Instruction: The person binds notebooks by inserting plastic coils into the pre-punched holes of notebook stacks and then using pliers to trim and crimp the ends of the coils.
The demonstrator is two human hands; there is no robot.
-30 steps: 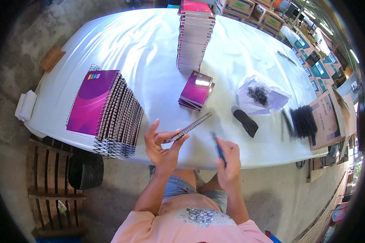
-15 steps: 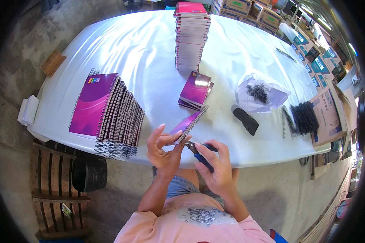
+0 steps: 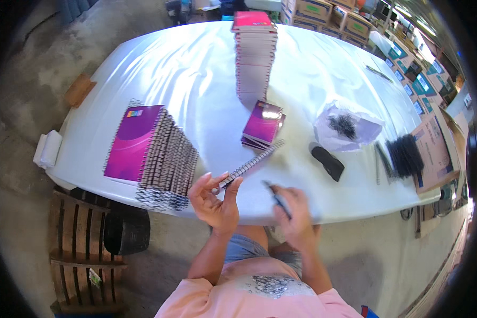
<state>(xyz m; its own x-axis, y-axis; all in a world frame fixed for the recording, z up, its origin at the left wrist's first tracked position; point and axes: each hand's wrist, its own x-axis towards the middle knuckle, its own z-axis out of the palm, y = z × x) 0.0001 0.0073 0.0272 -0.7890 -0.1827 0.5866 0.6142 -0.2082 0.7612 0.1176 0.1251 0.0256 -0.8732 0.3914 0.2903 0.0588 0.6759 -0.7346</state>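
Observation:
Near the table's front edge, my left hand (image 3: 215, 205) pinches one end of a spiral notebook (image 3: 247, 166). Its dark wire coil faces up and slants away to the right. To the right of it, and apart from the coil, my right hand (image 3: 296, 214) grips dark-handled pliers (image 3: 279, 199), both blurred by motion. Just beyond the notebook lies a small pile of purple notebooks (image 3: 263, 120). A tall stack of coil-bound purple notebooks (image 3: 135, 143) stands to my left.
At the back stands a tall stack of red-covered books (image 3: 253, 63). On the right are crumpled white paper (image 3: 363, 132) with black wire scraps (image 3: 343, 126), a black elongated object (image 3: 328, 163), black coils (image 3: 405, 157) and a cardboard box (image 3: 433, 151).
My right hand has drawn the pliers away from the coil end, to the right. The notebook has turned, so its coil lies flatter. The whole view has shifted slightly.

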